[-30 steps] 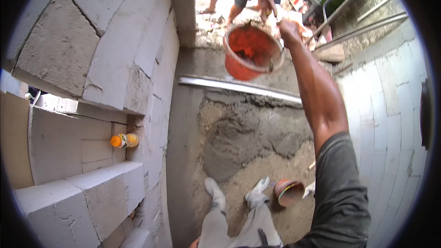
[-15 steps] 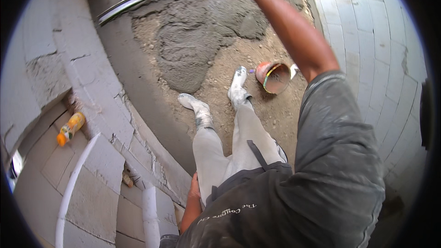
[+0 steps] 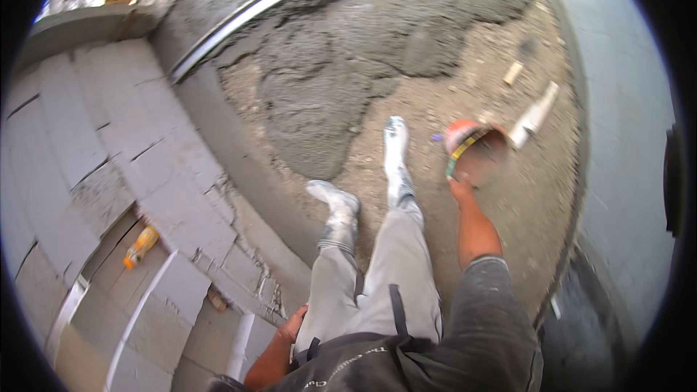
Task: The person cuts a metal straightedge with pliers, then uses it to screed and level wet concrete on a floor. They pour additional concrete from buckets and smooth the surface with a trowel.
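My right hand [image 3: 459,186] is at the near rim of an orange-red bucket [image 3: 459,134], its fingers closed on the edge. The bucket lies tipped on the ground with its mouth toward me; motion blurs its inside. My left hand [image 3: 293,324] rests flat against my left thigh and holds nothing that I can see. Ahead of my white boots [image 3: 396,147], a thick layer of wet grey mortar [image 3: 312,101] spreads over the gravelly ground. A long metal straightedge [image 3: 254,6] lies along the mortar's far side.
Pale block walls stand on the left [image 3: 65,131] and right [image 3: 617,101]. A yellow bottle [image 3: 141,247] lies in a recess of the left blockwork. Beyond the bucket lie a white scrap [image 3: 534,115] and a small wooden-handled tool [image 3: 513,72].
My right hand has left the far straightedge and come down to the bucket's rim, gripping it. My left hand stays at my thigh. The view has shifted.
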The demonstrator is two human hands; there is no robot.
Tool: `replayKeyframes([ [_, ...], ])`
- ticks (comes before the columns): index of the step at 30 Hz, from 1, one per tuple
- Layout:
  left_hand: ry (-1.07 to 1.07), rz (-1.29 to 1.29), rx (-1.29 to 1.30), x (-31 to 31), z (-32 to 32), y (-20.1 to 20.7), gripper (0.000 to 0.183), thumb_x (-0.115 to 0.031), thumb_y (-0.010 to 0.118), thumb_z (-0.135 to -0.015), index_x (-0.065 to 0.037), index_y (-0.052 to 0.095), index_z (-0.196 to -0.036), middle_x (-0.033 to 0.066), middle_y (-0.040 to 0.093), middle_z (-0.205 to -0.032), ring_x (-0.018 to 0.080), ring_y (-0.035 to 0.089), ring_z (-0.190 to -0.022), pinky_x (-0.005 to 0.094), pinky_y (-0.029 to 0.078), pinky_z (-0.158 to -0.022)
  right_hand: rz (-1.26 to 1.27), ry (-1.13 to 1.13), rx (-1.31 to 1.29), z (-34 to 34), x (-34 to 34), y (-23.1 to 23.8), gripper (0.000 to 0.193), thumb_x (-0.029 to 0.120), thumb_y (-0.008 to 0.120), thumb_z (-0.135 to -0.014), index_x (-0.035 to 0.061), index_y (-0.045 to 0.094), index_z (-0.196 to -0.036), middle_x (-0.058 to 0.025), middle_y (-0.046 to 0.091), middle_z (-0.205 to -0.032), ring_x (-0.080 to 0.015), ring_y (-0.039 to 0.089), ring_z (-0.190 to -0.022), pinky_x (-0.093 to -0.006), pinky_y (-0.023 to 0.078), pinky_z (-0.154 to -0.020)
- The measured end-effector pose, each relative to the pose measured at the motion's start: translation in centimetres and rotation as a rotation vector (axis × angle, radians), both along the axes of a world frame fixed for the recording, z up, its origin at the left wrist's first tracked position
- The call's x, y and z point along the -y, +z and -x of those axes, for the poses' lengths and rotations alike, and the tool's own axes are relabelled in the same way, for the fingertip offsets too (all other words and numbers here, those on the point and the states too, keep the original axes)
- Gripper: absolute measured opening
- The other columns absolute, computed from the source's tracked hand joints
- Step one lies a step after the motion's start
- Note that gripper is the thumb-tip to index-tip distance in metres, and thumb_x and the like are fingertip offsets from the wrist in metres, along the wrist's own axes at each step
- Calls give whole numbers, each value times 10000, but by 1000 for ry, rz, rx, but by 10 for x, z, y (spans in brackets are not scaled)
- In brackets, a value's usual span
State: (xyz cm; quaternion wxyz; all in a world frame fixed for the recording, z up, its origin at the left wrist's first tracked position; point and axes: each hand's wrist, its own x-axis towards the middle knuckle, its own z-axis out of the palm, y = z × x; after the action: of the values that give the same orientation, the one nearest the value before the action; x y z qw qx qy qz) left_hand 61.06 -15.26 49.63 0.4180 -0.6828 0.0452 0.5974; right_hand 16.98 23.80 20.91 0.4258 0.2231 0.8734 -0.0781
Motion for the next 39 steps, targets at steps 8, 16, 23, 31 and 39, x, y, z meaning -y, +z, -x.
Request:
replayKeyframes([
  [8, -187, 23, 121, -11, 155, 25, 572, -528, 469, -961, -78, 590, -1293, 93, 690, -1128, 179, 679, -932, 344, 542, -845, 18, -316, 185, 45, 26, -36, 690, 392, 674, -866, 18, 441, -1396, -235, 461, -1418, -371, 443, -1316, -448, 389, -1063],
  [16, -97, 285, 81, 42, 227, 48, 697, -648, 476, -911, -57, 603, -1258, 131, 692, -1090, 203, 677, -901, 371, 541, -822, 195, -321, -84, 111, -47, 50, 544, 367, 617, -924, -14, 529, -1303, -180, 609, -1208, -310, 602, -1051, -410, 463, -926],
  [23, 47, 409, -111, 110, 250, 29, 701, -640, 452, -924, -47, 578, -1274, 136, 679, -1117, 236, 666, -934, 382, 526, -866, 600, -138, 109, 234, 165, 220, 471, 338, 590, -956, 27, 520, -1302, -81, 612, -993, -179, 586, -886, -345, 510, -712],
  [31, 120, 476, -186, 242, 277, -45, 691, -622, 473, -911, -39, 582, -1267, 145, 671, -1135, 253, 644, -971, 391, 511, -875, 888, 473, -374, 288, 460, 265, 291, 241, 563, -931, 38, 601, -1136, -258, 648, -952, -462, 624, -938, -476, 488, -804],
  [39, 103, 230, -164, 413, 280, -39, 656, -581, 506, -920, -53, 565, -1305, 116, 676, -1116, 215, 656, -915, 368, 534, -806, 864, 935, -747, 427, 784, 160, 267, 101, 623, -856, 141, 587, -1117, -184, 622, -919, -429, 602, -938, -520, 459, -757],
])
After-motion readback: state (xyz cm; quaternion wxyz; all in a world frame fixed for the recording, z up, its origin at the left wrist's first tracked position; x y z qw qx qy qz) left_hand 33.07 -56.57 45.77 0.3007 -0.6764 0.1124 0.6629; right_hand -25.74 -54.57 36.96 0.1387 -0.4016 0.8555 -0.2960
